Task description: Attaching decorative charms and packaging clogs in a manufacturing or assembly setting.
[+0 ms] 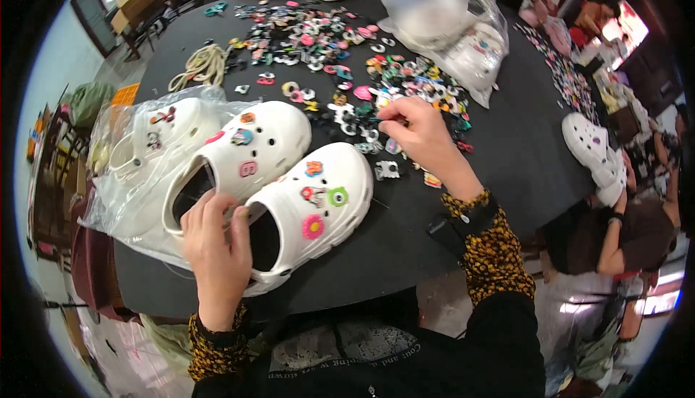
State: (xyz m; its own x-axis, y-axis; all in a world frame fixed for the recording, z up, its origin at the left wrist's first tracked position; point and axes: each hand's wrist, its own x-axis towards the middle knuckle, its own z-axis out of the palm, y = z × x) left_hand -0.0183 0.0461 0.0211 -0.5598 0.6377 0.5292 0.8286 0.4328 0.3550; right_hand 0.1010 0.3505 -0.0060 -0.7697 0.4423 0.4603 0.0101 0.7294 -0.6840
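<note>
Two white clogs lie side by side on the dark table, toes pointing away from me. The left clog (pixel 275 129) carries several charms, among them a pink letter. On the right clog (pixel 347 174) sit a pink flower, a green one-eyed charm and others. My left hand (pixel 217 242) is closed over the clogs' inner edges, where their openings meet. Above the near side of a heap of small colourful shoe charms (pixel 355 112), my right hand (pixel 420 134) has thumb and forefinger pinched together. Whatever is between those fingertips is too small to make out.
Another white pair sits in a clear plastic bag (pixel 123 195) at left; a second bag (pixel 463 36) of white clogs lies at the back. A coiled cream cord (pixel 199 66) rests left of the charms. At right, another person's hands hold a white clog (pixel 588 141).
</note>
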